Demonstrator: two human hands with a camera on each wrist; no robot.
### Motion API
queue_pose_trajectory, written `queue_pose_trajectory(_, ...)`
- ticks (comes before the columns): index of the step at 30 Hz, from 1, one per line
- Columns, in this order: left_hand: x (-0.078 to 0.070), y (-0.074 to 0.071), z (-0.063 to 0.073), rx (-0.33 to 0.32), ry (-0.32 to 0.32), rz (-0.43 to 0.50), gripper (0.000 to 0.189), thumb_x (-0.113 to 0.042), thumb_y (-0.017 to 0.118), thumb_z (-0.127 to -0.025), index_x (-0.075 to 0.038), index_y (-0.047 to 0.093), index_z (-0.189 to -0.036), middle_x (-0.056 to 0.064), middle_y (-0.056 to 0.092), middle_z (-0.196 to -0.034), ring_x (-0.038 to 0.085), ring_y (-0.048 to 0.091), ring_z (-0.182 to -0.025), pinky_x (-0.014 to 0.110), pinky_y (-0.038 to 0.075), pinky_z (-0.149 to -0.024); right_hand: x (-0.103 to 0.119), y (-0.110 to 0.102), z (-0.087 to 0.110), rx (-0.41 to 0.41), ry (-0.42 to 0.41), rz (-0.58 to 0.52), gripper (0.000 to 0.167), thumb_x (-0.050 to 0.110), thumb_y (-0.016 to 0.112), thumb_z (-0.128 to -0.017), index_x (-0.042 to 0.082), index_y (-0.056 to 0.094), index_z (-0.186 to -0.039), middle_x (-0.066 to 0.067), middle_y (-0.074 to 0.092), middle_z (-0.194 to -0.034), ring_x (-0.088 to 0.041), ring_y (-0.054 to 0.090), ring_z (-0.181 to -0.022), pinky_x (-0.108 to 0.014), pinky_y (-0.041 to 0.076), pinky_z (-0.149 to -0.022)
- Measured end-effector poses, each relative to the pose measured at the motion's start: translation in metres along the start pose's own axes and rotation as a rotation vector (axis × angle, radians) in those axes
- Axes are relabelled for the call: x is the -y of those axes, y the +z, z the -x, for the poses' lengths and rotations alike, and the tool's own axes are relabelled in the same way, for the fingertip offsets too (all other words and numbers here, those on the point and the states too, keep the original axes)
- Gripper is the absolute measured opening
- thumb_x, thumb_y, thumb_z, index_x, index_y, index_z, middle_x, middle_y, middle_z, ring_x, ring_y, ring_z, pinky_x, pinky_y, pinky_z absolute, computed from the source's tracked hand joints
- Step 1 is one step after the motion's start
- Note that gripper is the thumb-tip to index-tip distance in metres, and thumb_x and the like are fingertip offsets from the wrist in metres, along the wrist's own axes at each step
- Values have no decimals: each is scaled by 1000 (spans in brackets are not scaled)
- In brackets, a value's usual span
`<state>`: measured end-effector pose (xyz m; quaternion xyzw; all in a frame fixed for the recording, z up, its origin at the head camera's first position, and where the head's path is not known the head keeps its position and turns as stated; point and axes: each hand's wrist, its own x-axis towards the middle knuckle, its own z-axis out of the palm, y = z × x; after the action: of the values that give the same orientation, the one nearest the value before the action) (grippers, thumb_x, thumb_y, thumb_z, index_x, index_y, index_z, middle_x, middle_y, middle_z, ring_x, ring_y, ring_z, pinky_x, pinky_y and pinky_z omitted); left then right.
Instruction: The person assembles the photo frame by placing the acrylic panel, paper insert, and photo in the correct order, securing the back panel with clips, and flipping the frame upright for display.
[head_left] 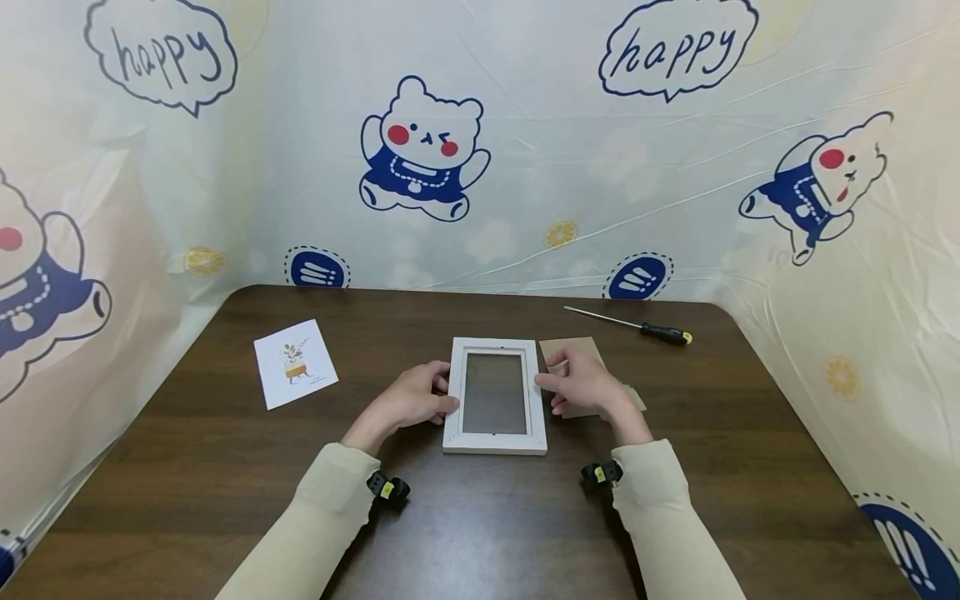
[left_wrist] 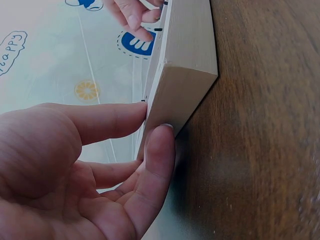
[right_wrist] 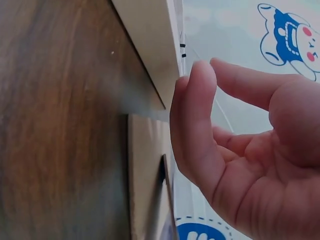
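Observation:
A white picture frame (head_left: 495,445) lies flat in the middle of the table, a grey pane (head_left: 495,396) in its opening. My left hand (head_left: 411,395) holds the frame's left edge; in the left wrist view its thumb and a curled finger press against the pale wooden side. On the other side, my right hand (head_left: 587,385) hovers by the right edge, loosely bent, with nothing seen between thumb and fingers in the right wrist view. Beneath that hand lies a brown backing board (head_left: 573,343), partly covered by it. Small dark tabs stick up along the frame.
A white card (head_left: 273,358) with a printed potted plant lies at the left. Toward the back right is a screwdriver (head_left: 663,334) with a black and yellow handle. A patterned curtain (head_left: 525,167) closes off the brown table (head_left: 480,517) behind and at the sides.

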<state>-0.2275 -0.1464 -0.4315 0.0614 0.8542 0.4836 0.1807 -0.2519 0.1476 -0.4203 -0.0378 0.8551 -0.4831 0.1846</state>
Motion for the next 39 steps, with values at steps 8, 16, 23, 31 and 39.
queue_pose_trajectory(8,0,1,0,2,5,6,63,0,72,-96,8,46,-152,21,58,-118,22,70,-79,36,65,-72,-7,-1,-3,88,14,-67,51,13,71,-102,-7,46,-141,-19,61,-98,-19,68,-68,-33,64,-66)
queue_pose_trajectory(16,0,1,0,1,9,15,62,1,71,-95,9,46,-151,22,58,-118,23,70,-78,36,65,-72,-7,1,-3,134,17,-81,51,7,72,-100,-7,44,-140,-17,66,-96,-18,68,-68,-34,65,-67)
queue_pose_trajectory(23,0,1,0,4,5,5,62,0,71,-96,8,47,-152,21,57,-118,23,70,-78,36,65,-73,-6,5,-2,124,19,-71,52,6,74,-99,-6,45,-139,-16,65,-95,-20,67,-68,-34,64,-66)
queue_pose_trajectory(31,0,1,0,3,3,-4,62,-1,71,-96,7,46,-152,21,58,-118,23,70,-78,36,65,-72,-9,7,-5,105,22,-29,52,6,75,-98,-5,45,-139,-16,65,-93,-21,67,-67,-34,64,-65)
queue_pose_trajectory(39,1,0,0,4,6,-7,61,-1,72,-96,7,47,-151,21,58,-117,23,70,-79,36,64,-72,-8,10,-6,73,53,-35,51,4,76,-97,-3,47,-138,-16,62,-94,-21,67,-67,-33,64,-63)
